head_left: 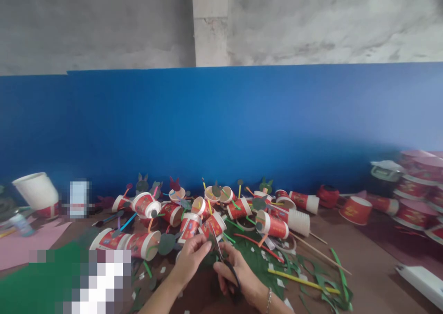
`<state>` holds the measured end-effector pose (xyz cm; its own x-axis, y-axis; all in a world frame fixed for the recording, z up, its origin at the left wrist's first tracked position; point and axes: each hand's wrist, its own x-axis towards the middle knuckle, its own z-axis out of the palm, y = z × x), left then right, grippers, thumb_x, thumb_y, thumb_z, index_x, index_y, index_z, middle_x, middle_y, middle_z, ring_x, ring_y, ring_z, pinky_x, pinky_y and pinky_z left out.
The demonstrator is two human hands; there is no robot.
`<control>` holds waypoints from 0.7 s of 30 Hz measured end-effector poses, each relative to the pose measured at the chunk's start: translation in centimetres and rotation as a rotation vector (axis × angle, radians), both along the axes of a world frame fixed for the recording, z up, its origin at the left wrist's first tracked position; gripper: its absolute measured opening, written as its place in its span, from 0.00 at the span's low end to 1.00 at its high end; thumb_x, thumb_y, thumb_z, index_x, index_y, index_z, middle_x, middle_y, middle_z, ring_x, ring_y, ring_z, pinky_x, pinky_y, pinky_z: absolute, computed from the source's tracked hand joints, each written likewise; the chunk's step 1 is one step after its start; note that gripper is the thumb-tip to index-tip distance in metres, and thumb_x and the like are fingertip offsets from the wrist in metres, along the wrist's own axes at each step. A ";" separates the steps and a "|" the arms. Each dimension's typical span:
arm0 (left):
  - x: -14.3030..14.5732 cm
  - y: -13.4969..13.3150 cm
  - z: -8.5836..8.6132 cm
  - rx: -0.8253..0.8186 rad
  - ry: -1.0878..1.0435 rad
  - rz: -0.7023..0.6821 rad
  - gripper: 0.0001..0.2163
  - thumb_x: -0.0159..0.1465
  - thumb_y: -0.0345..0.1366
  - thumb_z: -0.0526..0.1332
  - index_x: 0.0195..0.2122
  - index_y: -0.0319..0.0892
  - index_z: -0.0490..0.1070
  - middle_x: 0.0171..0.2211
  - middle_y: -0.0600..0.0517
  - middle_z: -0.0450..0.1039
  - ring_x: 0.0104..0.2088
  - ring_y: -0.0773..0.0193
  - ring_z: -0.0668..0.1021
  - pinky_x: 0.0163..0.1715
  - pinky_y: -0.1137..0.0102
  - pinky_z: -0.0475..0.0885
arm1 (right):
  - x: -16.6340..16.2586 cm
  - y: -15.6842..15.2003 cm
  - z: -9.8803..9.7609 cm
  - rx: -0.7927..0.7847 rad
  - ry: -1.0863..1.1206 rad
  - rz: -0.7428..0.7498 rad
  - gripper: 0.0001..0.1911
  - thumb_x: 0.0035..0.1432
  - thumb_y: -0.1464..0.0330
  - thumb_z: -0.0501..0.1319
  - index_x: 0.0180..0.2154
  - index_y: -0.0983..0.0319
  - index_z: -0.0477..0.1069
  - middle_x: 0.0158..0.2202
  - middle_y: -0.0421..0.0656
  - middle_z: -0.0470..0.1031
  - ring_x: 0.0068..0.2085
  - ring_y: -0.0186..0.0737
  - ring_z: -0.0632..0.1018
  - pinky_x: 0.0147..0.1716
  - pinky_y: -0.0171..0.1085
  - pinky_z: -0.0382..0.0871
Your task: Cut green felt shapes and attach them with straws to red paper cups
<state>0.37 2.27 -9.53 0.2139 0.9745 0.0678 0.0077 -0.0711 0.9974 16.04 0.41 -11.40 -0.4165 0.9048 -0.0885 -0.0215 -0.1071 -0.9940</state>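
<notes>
My right hand (238,270) grips black-handled scissors (226,265), blades pointing up toward a small dark green paper piece (207,258). My left hand (192,254) pinches that green piece just left of the blades. Both hands are low in the middle of the view, over a brown table (374,272). Right behind them lies a heap of red-and-white paper cups (207,214) on their sides, with coloured sticks and green cut-out shapes stuck to them. A bracelet is on my right wrist.
Green paper offcuts (321,281) and yellow and red sticks lie to the right. Stacked red bowls (415,189) stand far right, a white cup (36,190) far left. Pink paper (24,242) and a green sheet (41,281) cover the left. A blue board (221,124) backs the table.
</notes>
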 end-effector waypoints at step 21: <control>0.6 -0.5 0.2 -0.003 0.080 -0.010 0.18 0.57 0.51 0.57 0.23 0.40 0.65 0.16 0.61 0.52 0.20 0.71 0.56 0.21 0.73 0.50 | 0.0 0.2 -0.2 0.008 0.007 -0.047 0.32 0.46 0.54 0.63 0.47 0.66 0.59 0.11 0.33 0.67 0.10 0.27 0.62 0.09 0.24 0.52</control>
